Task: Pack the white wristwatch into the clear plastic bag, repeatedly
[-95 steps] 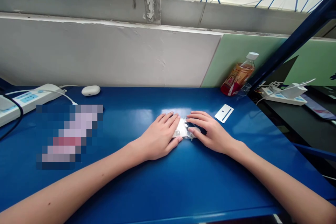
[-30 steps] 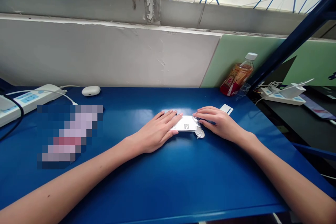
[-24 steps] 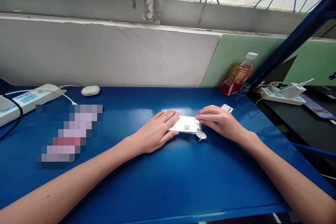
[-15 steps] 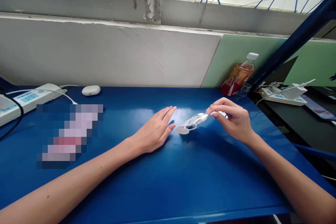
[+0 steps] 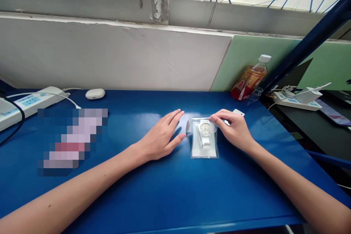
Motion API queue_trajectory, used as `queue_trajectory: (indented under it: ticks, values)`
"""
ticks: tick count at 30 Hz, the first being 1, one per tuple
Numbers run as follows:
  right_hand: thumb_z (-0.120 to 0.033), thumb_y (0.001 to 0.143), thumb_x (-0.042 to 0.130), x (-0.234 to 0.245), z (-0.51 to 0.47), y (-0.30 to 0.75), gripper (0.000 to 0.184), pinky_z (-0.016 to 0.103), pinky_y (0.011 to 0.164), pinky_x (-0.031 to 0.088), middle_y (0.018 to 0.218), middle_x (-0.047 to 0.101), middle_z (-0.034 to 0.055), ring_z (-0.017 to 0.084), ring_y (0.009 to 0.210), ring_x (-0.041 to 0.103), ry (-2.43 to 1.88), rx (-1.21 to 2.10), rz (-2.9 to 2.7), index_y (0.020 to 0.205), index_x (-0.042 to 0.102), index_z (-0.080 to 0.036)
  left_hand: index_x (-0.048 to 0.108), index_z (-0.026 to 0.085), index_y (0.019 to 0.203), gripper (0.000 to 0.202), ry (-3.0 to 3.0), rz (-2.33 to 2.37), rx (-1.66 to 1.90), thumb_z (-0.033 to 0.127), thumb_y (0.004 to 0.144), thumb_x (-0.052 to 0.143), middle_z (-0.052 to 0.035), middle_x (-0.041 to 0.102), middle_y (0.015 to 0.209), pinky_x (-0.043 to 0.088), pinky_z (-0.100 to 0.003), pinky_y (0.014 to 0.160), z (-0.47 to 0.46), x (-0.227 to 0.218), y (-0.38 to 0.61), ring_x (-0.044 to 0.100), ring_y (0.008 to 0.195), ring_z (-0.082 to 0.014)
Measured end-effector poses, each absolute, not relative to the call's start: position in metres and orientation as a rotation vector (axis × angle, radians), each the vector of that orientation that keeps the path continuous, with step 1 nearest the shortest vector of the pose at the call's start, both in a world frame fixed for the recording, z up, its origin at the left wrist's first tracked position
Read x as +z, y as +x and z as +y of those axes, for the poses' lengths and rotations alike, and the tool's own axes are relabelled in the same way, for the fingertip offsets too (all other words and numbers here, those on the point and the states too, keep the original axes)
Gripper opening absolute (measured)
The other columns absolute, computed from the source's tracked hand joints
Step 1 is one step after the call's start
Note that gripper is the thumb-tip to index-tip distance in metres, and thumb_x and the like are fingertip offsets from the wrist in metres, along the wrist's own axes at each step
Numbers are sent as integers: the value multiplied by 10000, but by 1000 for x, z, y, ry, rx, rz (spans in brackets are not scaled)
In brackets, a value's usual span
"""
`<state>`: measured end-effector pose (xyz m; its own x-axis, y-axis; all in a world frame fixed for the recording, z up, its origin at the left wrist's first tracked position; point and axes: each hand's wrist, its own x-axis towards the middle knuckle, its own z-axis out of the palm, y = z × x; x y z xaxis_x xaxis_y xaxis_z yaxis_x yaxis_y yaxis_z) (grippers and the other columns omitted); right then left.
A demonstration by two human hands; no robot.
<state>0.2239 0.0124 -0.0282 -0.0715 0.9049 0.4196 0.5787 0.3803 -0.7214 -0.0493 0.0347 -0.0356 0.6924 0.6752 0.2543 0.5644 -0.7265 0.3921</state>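
While my right hand (image 5: 236,131) is pinching the far right corner of the bag (image 5: 204,148), my left hand (image 5: 161,137) is resting open and flat just left of the bag, holding nothing. The bag is lying flat on the table (image 5: 164,197) with a white watch (image 5: 205,131) inside. I am judging that grip as thin: slick plastic could be slipping from the fingertips, and the watch could be sliding about inside. A card (image 5: 239,112) just beyond the bag, partly under my right hand, could be getting dragged along.

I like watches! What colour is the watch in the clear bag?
The watch is white, strap included; the head view shows it.
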Motion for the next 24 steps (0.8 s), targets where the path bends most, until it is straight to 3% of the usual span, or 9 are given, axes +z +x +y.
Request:
queue_trajectory:
  ticks: [8,11,15,20,24]
  values:
    - [-371,929,591,-41,11,214,246,357,675,532,852,764,73,230,759,696,-1351,426,-1792,843,756,-211,222,106,1529,962,2875,574,536,639,831,613,-254,286,1564,239,-560,1178,27,-31,-38,233,1464,-405]
    - [-349,938,579,-39,11,213,236,352,684,541,859,756,72,223,768,696,-1324,438,-1832,863,753,-208,226,114,1528,956,2793,645,503,592,818,653,-243,295,1562,284,-548,1163,24,-32,-35,257,1456,-397]
    - [-324,952,554,-37,11,215,223,359,709,551,887,735,76,225,799,689,-1316,428,-1952,910,740,-209,306,108,1491,925,2692,746,479,588,792,676,-234,408,1485,375,-534,1111,23,-32,-35,372,1386,-394]
    - [-319,978,505,-42,10,218,275,451,948,527,1147,689,116,268,1085,632,-1265,374,-2178,1183,649,-205,385,83,1435,848,2708,763,469,568,797,665,-237,451,1428,391,-521,1095,24,-32,-34,412,1343,-384]
    - [-366,968,513,-42,7,220,388,499,1052,476,1326,596,153,302,1248,555,-1234,314,-2290,1319,561,-208,382,74,1432,816,2706,795,470,523,809,656,-240,455,1412,386,-520,1096,29,-32,-37,418,1331,-388]
